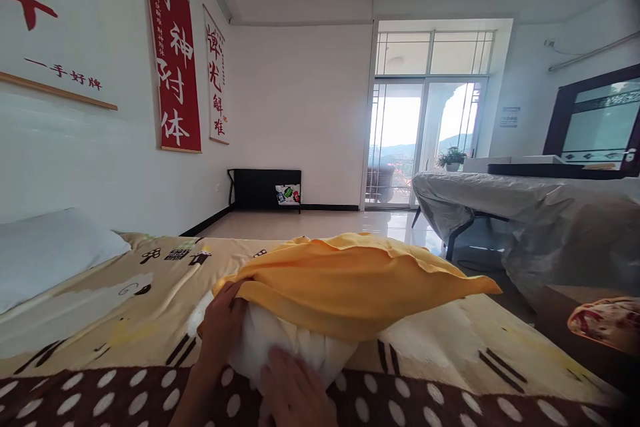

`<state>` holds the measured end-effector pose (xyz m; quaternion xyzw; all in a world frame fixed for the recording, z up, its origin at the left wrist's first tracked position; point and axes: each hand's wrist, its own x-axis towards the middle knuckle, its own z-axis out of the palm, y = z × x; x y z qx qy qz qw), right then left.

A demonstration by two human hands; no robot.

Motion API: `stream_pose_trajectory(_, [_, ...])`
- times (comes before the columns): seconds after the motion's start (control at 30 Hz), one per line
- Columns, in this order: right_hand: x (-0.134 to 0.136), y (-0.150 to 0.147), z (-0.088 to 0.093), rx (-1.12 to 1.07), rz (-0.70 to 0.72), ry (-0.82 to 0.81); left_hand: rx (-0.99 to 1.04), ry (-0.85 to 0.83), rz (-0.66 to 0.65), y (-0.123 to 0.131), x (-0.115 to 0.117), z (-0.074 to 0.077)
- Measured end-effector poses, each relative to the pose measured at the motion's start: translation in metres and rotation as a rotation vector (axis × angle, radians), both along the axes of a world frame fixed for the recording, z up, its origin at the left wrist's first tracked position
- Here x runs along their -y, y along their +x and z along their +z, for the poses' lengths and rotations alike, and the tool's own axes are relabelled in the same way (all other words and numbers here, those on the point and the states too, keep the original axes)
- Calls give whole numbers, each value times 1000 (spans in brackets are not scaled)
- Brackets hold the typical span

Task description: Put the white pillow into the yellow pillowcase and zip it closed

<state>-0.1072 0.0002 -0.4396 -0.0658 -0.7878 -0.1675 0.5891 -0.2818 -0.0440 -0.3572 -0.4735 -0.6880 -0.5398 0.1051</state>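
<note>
A white pillow [290, 343] lies on the bed, partly inside a yellow pillowcase [350, 280] whose open edge faces me. My left hand [223, 320] grips the left edge of the pillowcase opening, fingers curled round the fabric. My right hand [293, 393] presses flat on the exposed white end of the pillow, fingers spread. The far part of the pillow is hidden inside the case.
The bed carries a beige patterned sheet [125, 307] and a brown polka-dot cover [100, 400] at the near edge. A white pillow [45, 253] lies at the left by the wall. A table under grey sheeting [540, 213] stands to the right.
</note>
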Motion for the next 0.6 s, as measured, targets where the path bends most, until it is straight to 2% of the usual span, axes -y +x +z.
stream_pose_trajectory(0.13, [-7, 15, 14, 126, -27, -149, 80, -13, 62, -14, 1, -2])
stream_pose_trajectory(0.27, [-25, 18, 20, 351, -112, -238, 76, -15, 118, -9, 3, 2])
stream_pose_trajectory(0.4, [-54, 16, 15, 401, -177, -283, 76, 1, 81, 16, 9, 14])
stream_pose_trajectory(0.5, [-75, 21, 14, 327, -217, -308, 87, 54, -4, 41, 18, 26])
stream_pose_trajectory(0.6, [-91, 32, 21, 203, -264, -352, -1, 111, -99, 70, 33, 31])
